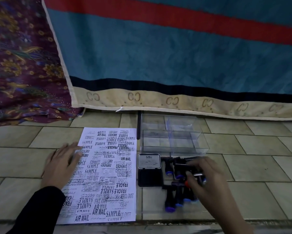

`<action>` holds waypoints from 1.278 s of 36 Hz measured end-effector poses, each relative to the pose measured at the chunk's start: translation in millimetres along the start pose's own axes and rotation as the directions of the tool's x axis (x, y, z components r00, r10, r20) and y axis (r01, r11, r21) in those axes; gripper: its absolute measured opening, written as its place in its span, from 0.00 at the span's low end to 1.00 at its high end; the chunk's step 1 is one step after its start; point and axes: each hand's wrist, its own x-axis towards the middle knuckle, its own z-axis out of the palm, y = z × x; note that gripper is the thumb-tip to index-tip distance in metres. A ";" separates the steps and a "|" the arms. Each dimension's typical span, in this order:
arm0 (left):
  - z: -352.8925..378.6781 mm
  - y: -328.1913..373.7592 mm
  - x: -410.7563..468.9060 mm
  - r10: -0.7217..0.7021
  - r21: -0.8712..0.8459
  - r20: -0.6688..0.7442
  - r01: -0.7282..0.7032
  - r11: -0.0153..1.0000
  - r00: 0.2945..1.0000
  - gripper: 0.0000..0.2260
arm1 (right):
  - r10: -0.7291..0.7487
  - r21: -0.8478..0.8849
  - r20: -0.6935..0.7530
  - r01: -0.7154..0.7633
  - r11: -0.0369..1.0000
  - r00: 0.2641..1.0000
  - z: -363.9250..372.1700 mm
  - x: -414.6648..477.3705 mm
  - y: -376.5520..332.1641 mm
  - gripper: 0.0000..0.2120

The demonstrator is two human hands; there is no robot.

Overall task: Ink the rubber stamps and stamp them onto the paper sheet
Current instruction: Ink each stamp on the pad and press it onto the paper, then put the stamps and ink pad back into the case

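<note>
Tiled floor (23,159), blue rug behind. Our left hand (61,163) lies flat, fingers spread, pinning the paper sheet (106,174) at its left edge. Our right hand (207,179) curls among the stamps (174,195), just right of the open ink pad (149,170); grip blurred, cannot tell. Pad lies between stamps and sheet.

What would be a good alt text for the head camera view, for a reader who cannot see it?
A person's left hand lies flat on a paper sheet crowded with black stamp prints, while the right hand reaches into a cluster of rubber stamps beside an open ink pad on a tiled floor.
</note>
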 end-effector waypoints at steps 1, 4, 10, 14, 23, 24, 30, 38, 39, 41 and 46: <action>0.4 0.1 -0.1 -0.004 -0.005 -0.006 0.004 1.000 1.000 0.23 | -0.033 -0.047 0.029 0.034 0.998 0.999 3.6 8.9 -6.9 0.06; -3.2 4.1 -0.9 -0.027 -0.070 0.001 0.027 0.997 1.000 0.25 | -0.101 -0.169 0.146 0.125 0.978 0.984 22.9 36.2 -20.6 0.05; -12.1 1.5 0.6 -0.035 -0.121 0.121 0.050 0.991 0.992 0.21 | -0.078 -0.463 0.292 0.212 0.861 0.953 69.4 71.7 -28.6 0.09; -13.5 -3.6 2.5 -0.025 -0.196 0.128 0.050 0.979 0.991 0.21 | -0.038 -0.576 0.328 0.232 0.784 0.944 80.2 75.9 -30.6 0.14; -22.5 68.6 -19.0 0.065 -0.405 0.042 -0.043 0.913 0.997 0.20 | -0.009 -0.592 0.315 0.204 0.780 0.949 90.4 67.1 -39.4 0.18; -20.0 87.2 -25.8 0.117 -0.344 0.102 -0.075 0.936 0.988 0.24 | -0.005 -0.588 0.304 0.192 0.786 0.953 91.2 66.6 -40.5 0.19; 13.7 162.5 -57.8 0.266 -0.050 0.348 -0.265 0.963 0.899 0.50 | 0.019 -0.624 0.255 0.150 0.767 0.967 94.3 66.1 -42.1 0.18; 30.5 171.9 -60.6 0.230 -0.118 0.300 -0.203 0.972 0.926 0.48 | -0.030 -0.631 0.235 0.176 0.755 0.971 89.7 70.1 -31.1 0.17; 30.2 172.4 -60.8 0.226 -0.136 0.287 -0.194 0.972 0.931 0.46 | -0.035 -0.625 0.227 0.173 0.761 0.973 87.3 69.6 -30.6 0.19; 31.2 173.3 -61.4 0.214 -0.168 0.269 -0.173 0.970 0.939 0.45 | -0.035 -0.613 0.227 0.170 0.771 0.973 82.4 67.2 -28.2 0.24; 39.7 169.7 -62.0 0.178 -0.225 0.264 -0.119 0.967 0.948 0.47 | -0.087 -0.532 0.208 0.188 0.826 0.974 69.8 56.9 -21.2 0.18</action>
